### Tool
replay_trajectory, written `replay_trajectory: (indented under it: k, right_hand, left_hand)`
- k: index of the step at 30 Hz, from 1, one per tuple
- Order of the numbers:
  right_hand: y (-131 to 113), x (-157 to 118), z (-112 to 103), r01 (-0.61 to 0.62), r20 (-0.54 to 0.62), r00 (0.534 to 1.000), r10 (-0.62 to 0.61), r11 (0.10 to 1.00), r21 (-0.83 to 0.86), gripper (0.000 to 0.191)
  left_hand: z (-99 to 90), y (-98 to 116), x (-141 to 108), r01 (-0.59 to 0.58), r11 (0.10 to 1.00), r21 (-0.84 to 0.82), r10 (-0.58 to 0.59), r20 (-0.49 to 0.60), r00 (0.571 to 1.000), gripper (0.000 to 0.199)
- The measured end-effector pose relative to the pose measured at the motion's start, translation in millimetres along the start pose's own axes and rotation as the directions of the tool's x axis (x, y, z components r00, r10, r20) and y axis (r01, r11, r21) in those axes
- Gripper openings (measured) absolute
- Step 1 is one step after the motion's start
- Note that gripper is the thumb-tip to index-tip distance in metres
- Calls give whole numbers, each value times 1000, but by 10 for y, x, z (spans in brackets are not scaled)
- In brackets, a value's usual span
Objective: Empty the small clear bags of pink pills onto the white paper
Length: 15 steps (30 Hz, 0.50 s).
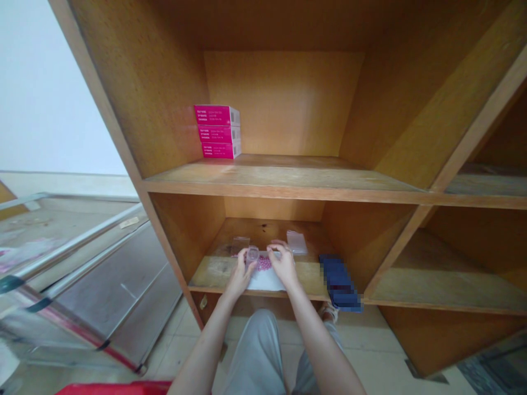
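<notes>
Warm orange wood veneer on all sides: a wooden shelving unit (pixel 263 186) filling most of the frame, its boards scuffed and dark-spotted, the lower shelf (pixel 218 269) at bottom centre. Below it, pale floor tiles (pixel 181 323); at upper left, a white wall (pixel 41 82); at lower left, a leaning metal-framed panel (pixel 102 285); along the bottom edge, a strip of red plastic (pixel 115 389). Grey trousers (pixel 255 356) at bottom centre, under the reaching arms. On the lower shelf, the left hand (pixel 240 276) in a narrow grip on a small clear plastic container (pixel 252 255), just beside a cluster of pink tablets (pixel 264 263) lying on a white sheet (pixel 265 280). The right hand (pixel 284 266) curled close beside the tablets, its grip narrow, whether on anything impossible to tell. Two small clear plastic bags (pixel 297 242) toward the back of the shelf, one on either side of the hands. Right of the hands, over the shelf's front edge, a pixelated blue packet (pixel 340 282), its surface unreadable. At the left end of the upper shelf, three stacked magenta boxes (pixel 217 131), their small white print too tiny to read.
</notes>
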State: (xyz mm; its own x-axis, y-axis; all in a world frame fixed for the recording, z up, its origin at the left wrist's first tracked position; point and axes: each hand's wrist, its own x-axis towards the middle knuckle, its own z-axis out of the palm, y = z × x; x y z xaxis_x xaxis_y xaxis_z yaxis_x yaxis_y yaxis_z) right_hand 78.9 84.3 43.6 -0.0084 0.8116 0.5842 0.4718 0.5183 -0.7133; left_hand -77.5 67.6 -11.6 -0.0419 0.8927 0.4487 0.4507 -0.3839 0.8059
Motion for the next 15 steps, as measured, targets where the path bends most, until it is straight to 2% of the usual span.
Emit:
replay_trajectory:
  k: [4,6,15]
  right_hand:
    - [223,-189,-13,-89,26,995,98,965,-248,11]
    - [292,-280,15,-91,48,992,113,940,-329,10]
    - [364,-383,133,-31,76,995,66,919,-394,11]
  left_hand:
    - [5,3,-4,18,1000,-3,-18,4,1000,42]
    - [8,12,-3,9,1000,-22,-8,3,1000,42]
    - [-4,40,-12,15,999,-32,-15,10,1000,41]
